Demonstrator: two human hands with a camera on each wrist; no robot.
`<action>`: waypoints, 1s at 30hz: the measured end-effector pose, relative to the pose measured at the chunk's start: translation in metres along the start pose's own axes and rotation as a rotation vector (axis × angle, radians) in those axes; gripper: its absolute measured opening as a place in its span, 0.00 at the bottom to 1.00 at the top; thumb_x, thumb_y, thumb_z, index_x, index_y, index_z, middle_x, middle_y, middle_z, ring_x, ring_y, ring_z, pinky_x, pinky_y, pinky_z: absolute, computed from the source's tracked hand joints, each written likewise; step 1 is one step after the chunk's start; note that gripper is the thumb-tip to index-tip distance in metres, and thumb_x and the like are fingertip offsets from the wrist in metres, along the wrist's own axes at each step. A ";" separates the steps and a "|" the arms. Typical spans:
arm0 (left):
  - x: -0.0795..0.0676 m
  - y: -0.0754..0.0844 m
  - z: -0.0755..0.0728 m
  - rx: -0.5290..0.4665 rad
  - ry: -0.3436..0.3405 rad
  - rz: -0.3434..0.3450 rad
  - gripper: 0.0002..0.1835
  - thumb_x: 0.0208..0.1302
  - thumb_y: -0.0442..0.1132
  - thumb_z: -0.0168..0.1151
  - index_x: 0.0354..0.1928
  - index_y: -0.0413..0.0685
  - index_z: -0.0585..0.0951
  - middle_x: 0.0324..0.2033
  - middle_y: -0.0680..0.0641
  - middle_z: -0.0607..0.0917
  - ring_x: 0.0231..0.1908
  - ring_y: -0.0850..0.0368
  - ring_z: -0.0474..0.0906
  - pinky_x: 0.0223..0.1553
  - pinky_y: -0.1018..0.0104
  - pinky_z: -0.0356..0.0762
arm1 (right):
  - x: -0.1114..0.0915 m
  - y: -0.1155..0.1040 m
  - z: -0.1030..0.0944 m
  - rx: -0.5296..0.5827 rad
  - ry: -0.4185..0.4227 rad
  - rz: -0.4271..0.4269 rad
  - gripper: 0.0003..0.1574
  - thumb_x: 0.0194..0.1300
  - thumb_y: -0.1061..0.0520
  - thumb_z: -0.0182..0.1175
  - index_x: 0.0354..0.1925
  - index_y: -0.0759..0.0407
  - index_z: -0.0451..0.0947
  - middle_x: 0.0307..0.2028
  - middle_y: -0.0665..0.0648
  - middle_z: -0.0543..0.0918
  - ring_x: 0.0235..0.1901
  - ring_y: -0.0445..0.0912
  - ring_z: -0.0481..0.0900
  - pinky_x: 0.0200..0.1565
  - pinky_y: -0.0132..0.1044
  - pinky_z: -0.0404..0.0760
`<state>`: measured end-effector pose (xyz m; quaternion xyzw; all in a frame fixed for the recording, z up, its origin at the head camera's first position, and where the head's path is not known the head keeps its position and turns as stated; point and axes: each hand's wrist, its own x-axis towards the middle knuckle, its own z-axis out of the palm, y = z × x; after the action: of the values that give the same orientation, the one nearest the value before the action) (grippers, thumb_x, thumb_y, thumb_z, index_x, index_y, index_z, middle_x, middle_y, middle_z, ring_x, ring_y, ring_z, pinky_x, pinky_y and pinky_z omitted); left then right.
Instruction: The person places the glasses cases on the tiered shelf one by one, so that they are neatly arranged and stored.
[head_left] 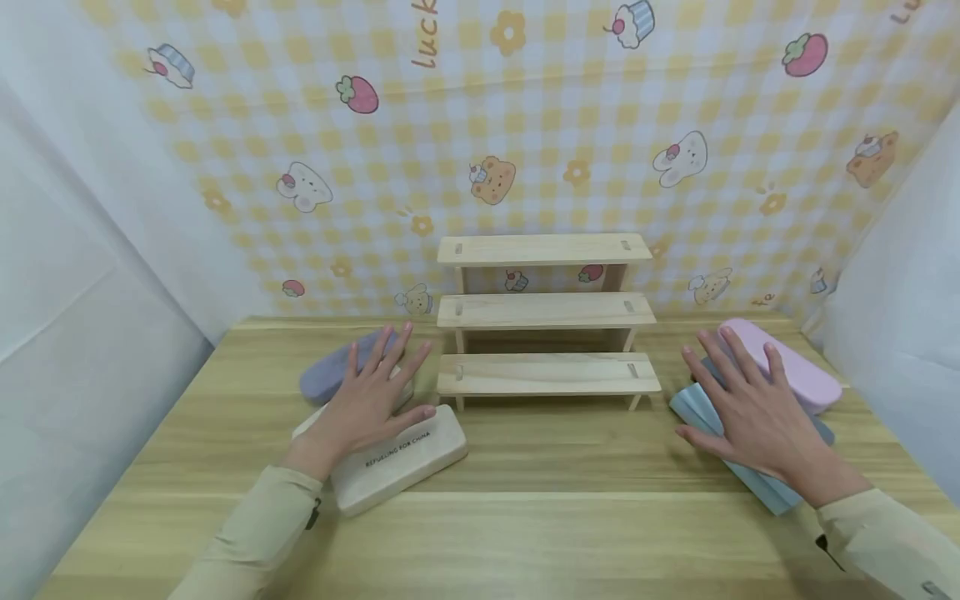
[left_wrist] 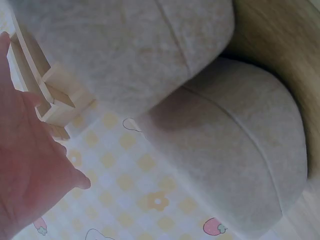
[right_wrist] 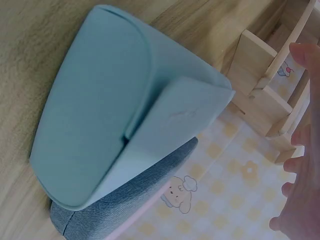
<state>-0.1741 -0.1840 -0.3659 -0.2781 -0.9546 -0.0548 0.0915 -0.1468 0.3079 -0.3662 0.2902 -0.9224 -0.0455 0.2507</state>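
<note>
My left hand (head_left: 367,408), fingers spread, is palm down over a group of glasses cases. Under and around it lie a cream case (head_left: 408,458) printed "REFUELING FOR CHINA", a second cream case (left_wrist: 225,145) mostly covered by the hand, and a purple-grey case (head_left: 324,379) behind. On the other side, my right hand (head_left: 757,417) is spread over three more cases. These are a light blue one with a folded flap (right_wrist: 100,100), a dark blue-grey fabric one (right_wrist: 135,192) and a pink one (head_left: 806,371). Neither hand has its fingers curled round anything.
A three-step wooden display rack (head_left: 547,375) stands between the two groups, toward the back of the wooden table (head_left: 540,533). Behind it hangs a yellow checked cloth (head_left: 570,108) with cartoon prints. White sheets (head_left: 97,250) close off both sides.
</note>
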 end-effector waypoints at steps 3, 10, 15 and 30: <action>-0.002 0.000 -0.001 -0.010 -0.014 -0.002 0.45 0.61 0.69 0.46 0.74 0.57 0.45 0.72 0.45 0.36 0.69 0.48 0.23 0.59 0.32 0.32 | 0.000 -0.002 0.000 0.008 0.000 0.003 0.61 0.55 0.19 0.40 0.66 0.65 0.62 0.71 0.62 0.45 0.69 0.60 0.41 0.61 0.65 0.34; -0.004 -0.001 -0.004 -0.037 -0.017 0.017 0.45 0.62 0.67 0.47 0.74 0.55 0.44 0.72 0.42 0.36 0.68 0.48 0.23 0.59 0.32 0.33 | 0.005 -0.005 0.000 0.058 0.015 -0.002 0.59 0.58 0.21 0.40 0.68 0.65 0.57 0.71 0.62 0.45 0.69 0.58 0.40 0.63 0.61 0.39; -0.005 -0.001 -0.007 -0.044 -0.023 0.046 0.45 0.63 0.67 0.45 0.74 0.57 0.41 0.72 0.43 0.35 0.69 0.48 0.23 0.60 0.33 0.33 | 0.008 -0.008 0.000 0.099 0.047 -0.013 0.57 0.61 0.23 0.36 0.68 0.67 0.57 0.70 0.66 0.49 0.69 0.59 0.42 0.64 0.58 0.42; -0.023 -0.007 -0.016 -0.071 0.016 0.042 0.45 0.62 0.64 0.50 0.74 0.56 0.45 0.72 0.44 0.37 0.69 0.41 0.33 0.60 0.33 0.37 | 0.021 -0.032 -0.002 0.411 -0.066 0.252 0.50 0.64 0.45 0.58 0.71 0.65 0.45 0.65 0.73 0.56 0.61 0.68 0.56 0.52 0.63 0.61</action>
<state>-0.1569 -0.2042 -0.3551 -0.3008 -0.9452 -0.0888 0.0903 -0.1444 0.2703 -0.3631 0.2159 -0.9489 0.1655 0.1600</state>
